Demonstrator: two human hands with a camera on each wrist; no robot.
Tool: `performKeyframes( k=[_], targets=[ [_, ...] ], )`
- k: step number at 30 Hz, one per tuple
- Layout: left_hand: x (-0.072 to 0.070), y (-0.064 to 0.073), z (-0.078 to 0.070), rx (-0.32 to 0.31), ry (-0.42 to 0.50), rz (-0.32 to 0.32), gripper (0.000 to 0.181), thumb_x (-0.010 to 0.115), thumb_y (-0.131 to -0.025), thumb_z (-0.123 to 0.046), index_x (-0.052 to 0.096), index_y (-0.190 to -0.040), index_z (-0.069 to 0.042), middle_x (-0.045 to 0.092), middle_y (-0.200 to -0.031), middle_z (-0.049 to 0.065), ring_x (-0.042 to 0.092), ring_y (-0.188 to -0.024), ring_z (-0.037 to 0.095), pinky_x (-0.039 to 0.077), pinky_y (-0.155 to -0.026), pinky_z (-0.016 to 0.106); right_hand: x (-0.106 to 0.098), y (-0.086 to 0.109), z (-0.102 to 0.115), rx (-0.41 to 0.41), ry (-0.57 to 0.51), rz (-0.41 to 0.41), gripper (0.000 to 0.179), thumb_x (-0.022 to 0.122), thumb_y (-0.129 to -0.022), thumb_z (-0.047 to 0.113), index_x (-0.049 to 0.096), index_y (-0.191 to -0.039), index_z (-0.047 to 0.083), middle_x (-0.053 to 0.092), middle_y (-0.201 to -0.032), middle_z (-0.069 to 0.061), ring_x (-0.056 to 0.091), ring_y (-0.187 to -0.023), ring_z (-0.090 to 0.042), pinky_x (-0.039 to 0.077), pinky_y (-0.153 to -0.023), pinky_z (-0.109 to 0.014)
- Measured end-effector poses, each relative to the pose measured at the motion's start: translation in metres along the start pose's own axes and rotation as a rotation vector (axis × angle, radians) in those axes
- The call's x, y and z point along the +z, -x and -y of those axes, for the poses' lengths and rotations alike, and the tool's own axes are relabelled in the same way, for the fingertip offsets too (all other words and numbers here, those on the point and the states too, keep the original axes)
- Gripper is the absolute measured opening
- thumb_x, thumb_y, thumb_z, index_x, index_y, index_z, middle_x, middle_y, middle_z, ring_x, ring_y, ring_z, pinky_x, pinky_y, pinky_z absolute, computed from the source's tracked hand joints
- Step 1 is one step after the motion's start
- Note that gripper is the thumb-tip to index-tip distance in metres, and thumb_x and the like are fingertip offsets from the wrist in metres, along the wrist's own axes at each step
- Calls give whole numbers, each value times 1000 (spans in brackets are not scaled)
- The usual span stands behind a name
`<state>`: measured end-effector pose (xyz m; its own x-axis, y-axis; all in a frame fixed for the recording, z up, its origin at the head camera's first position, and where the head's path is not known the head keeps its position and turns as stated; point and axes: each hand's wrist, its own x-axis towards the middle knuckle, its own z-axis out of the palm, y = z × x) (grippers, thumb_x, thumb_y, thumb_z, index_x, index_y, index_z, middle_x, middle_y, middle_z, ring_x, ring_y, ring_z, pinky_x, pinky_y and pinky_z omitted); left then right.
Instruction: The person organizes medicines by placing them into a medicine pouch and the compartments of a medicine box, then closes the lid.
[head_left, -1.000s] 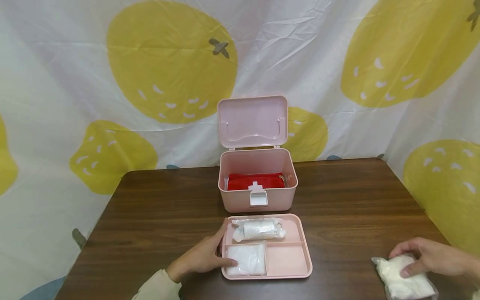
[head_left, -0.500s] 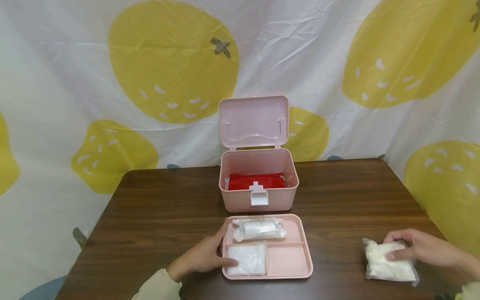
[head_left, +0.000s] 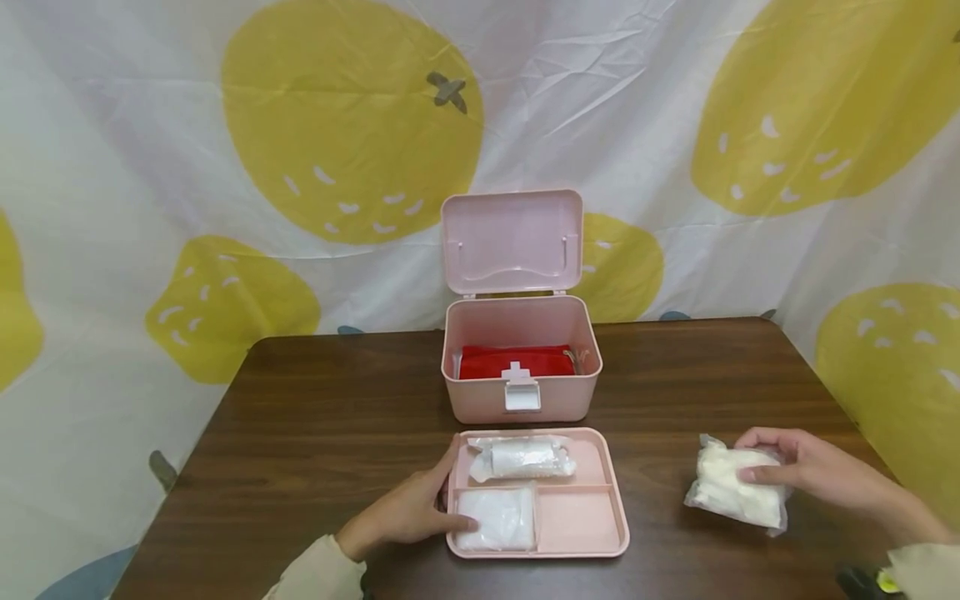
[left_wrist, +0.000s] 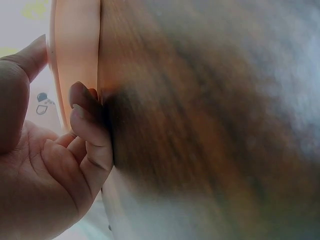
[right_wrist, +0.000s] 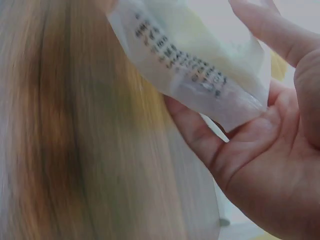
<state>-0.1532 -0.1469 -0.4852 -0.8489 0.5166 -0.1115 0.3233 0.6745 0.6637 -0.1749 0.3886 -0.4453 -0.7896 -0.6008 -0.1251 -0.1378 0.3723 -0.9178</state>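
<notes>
My right hand [head_left: 806, 467] grips a clear plastic packet of off-white cotton-like material [head_left: 738, 487], thumb on top, to the right of the pink divided tray [head_left: 577, 521]. Dark print runs along the plastic packet [right_wrist: 182, 55] in the right wrist view. On the tray's left edge, my left hand [head_left: 408, 508] holds the rim, thumb above and fingers curled against the side wall. A wrapped white roll of bandage [head_left: 521, 458] lies in the tray's long back compartment. In the front left compartment sits a flat white packet [head_left: 495, 518]; the front right one shows its bare pink floor.
Behind the tray stands a pink first-aid box [head_left: 525, 404] with its lid [head_left: 512, 242] raised. A red pouch [head_left: 487, 362] lies inside it. The brown wooden table [head_left: 322, 417] backs onto a white curtain [head_left: 525, 100] with yellow fruit print.
My right hand has carried the plastic packet leftward and away from me, nearer the tray. My left hand keeps its hold on the tray's edge.
</notes>
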Motion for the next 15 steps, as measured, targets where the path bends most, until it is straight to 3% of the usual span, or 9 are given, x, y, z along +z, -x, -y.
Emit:
performKeyframes(
  k=[4,15],
  targets=[
    [-1,0,-1,0,1,2,116,79,-80,-48,5,-159,-5,47,-146,25,58,-120,29,46,-102,48,7,-12,9,-3,-33,-26,17,58,-97,2,58,-114,1,68,-90,1,66,-73,-11,57,-61,-34],
    [-2,0,-2,-6,16,12,115,79,-81,-47,5,-159,-5,46,-147,25,57,-121,29,45,-103,48,26,-36,30,-16,6,-109,30,65,-94,8,56,-122,1,71,-98,-4,68,-75,-15,57,-62,-34]
  ],
)
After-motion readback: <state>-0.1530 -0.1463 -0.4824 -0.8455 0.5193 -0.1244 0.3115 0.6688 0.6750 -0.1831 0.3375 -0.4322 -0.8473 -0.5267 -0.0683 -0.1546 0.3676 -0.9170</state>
